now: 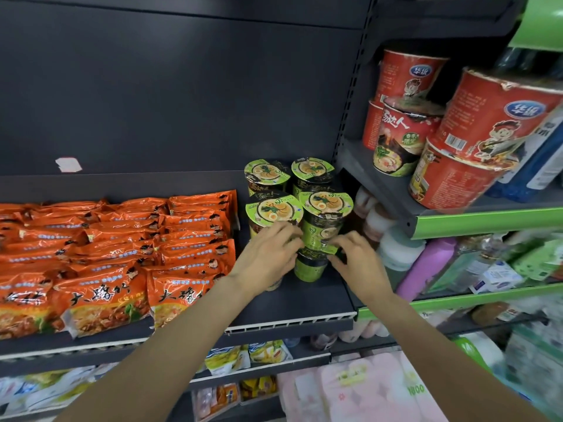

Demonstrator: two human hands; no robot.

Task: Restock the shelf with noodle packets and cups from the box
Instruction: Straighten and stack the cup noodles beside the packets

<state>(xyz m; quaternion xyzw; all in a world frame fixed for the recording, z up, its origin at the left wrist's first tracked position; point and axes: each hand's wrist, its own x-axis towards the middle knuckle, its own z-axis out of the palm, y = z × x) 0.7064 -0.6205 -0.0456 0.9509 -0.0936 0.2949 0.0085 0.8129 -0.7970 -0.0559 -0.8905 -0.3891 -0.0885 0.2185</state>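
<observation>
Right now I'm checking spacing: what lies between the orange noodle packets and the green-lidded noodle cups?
In the head view, only a narrow strip of bare dark shelf separates the orange noodle packets from the green-lidded noodle cups.

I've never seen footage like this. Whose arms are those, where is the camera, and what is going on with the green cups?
There is no machine here: these are a person's two bare arms, filmed by one wide-angle camera worn on the head, looking forward and down, which is why the edges bend.

The dark shelf carries rows of orange noodle packets on its left part and a cluster of green-lidded noodle cups on its right, stacked two high. The left hand and the right hand close in from either side on the front right stack, around the upper cup, which sits on a lower cup. They seem to be settling it in place.

On the next unit to the right stand red noodle tubs.
</observation>
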